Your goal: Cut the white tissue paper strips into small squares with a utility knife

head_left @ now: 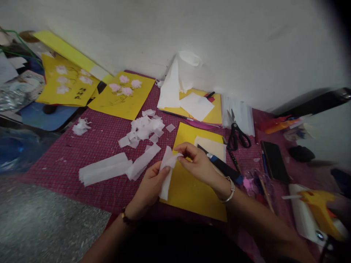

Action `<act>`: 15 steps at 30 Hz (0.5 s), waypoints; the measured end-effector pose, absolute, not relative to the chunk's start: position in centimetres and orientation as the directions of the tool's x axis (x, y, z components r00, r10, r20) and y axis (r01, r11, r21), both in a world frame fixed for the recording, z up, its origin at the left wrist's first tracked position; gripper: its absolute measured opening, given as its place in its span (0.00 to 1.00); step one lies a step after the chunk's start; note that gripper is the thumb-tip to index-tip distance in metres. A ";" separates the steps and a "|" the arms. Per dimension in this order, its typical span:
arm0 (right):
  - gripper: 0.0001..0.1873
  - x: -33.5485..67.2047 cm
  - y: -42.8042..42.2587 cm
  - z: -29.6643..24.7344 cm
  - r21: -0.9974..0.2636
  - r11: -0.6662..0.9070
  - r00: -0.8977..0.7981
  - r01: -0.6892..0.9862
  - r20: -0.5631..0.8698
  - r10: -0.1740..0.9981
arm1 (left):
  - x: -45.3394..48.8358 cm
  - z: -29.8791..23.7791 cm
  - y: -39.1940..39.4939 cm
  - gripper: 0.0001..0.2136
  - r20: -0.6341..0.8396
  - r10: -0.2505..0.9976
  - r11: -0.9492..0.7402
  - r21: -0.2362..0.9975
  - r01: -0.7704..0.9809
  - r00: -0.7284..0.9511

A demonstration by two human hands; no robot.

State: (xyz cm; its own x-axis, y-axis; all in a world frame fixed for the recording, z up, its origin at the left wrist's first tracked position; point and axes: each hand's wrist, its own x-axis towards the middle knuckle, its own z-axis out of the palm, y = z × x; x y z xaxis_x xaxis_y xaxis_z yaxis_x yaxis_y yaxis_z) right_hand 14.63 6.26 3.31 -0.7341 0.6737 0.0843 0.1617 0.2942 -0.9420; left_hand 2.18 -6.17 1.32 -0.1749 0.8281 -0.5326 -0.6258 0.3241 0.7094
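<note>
Between my hands is a strip of thin white tissue paper (166,182), held above a yellow sheet (192,193). My left hand (149,186) pinches the strip near its middle, thumb on top. At its upper end, my right hand (197,162) has a corner between thumb and fingertips, and the paper bends over there. Left of my hands lie more tissue strips (105,168) and a loose heap of small cut tissue pieces (145,128). A blue and black utility knife (223,168) rests beside my right hand.
Black-handled scissors (237,135), a dark phone (275,160) and a yellow glue gun (322,204) lie to the right. Yellow sheets with pink paper flowers (123,95) stand at the back left. A white wall (233,44) closes off the back. The table's edge runs along the left.
</note>
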 end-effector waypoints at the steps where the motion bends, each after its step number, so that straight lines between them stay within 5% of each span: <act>1: 0.13 14.8 6.3 3.5 -0.936 0.312 -0.737 0.160 0.097 0.669 | 2.2 1.3 -6.1 0.15 -0.530 0.829 0.316 0.707 -0.633 -0.178; 10: 0.17 15.2 7.4 3.2 -0.890 0.416 -0.779 0.187 0.123 0.614 | 2.8 1.6 -5.4 0.15 -0.505 0.816 0.198 0.700 -0.686 -0.280; 15: 0.19 18.7 7.0 6.9 -0.654 0.719 -0.909 0.234 0.114 0.400 | 2.2 1.3 -5.9 0.11 -0.498 0.790 0.185 0.750 -0.634 -0.358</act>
State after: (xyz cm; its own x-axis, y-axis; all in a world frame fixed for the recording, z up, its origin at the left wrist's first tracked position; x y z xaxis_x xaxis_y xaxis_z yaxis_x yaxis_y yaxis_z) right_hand 18.70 7.02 6.87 -0.9094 0.4001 0.1138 0.2345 0.7189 -0.6544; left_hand 2.19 -5.93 1.33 -0.3579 0.7901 -0.4977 -0.6344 0.1853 0.7504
